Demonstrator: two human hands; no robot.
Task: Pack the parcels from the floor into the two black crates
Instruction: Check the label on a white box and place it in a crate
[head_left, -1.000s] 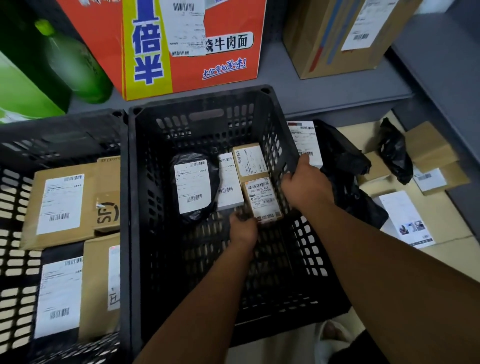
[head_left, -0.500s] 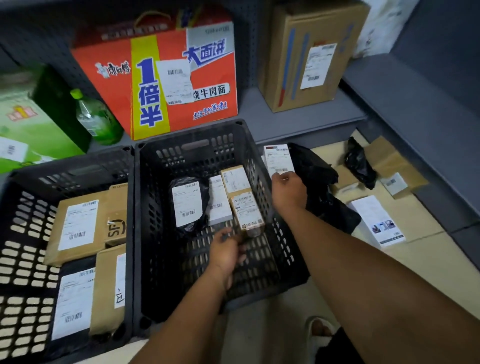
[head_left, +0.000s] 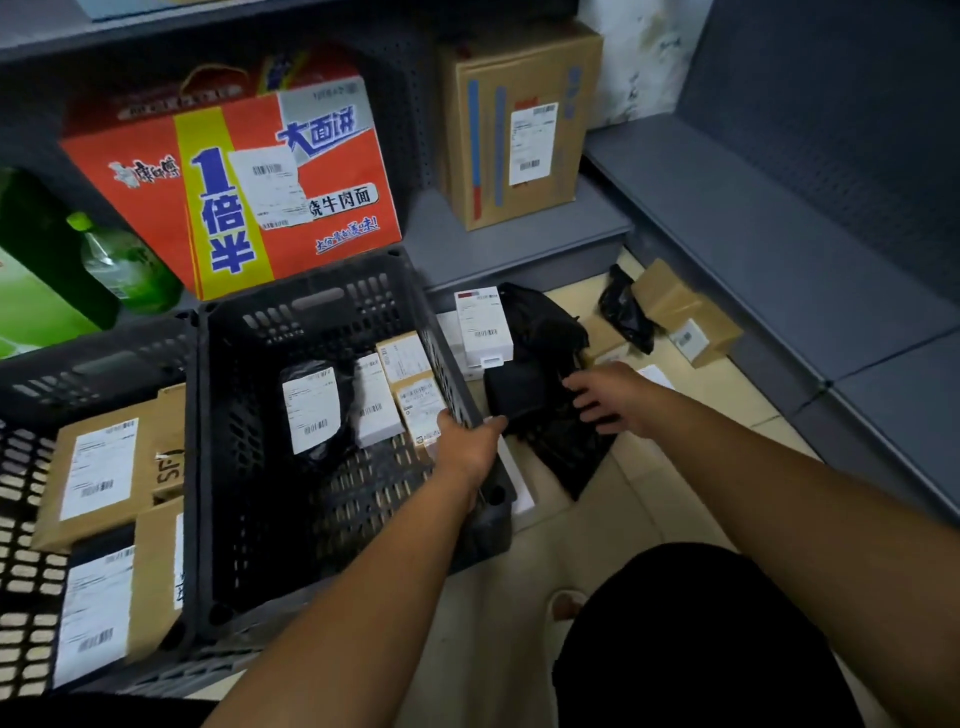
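Now: left hand (head_left: 467, 441) clamped on right crate (head_left: 311, 306) rim, 3 o'clock side; right hand (head_left: 613, 397), fingers spread apart, over black bag parcel (head_left: 540, 332) at crate's 3 o'clock.

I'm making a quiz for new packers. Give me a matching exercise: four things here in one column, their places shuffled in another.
1 left hand
2 right hand
3 orange box
4 black-wrapped parcel

A on the shelf
B inside the right crate
C on that crate's rim
D over the black bags on the floor

Pairs: 1-C, 2-D, 3-A, 4-B
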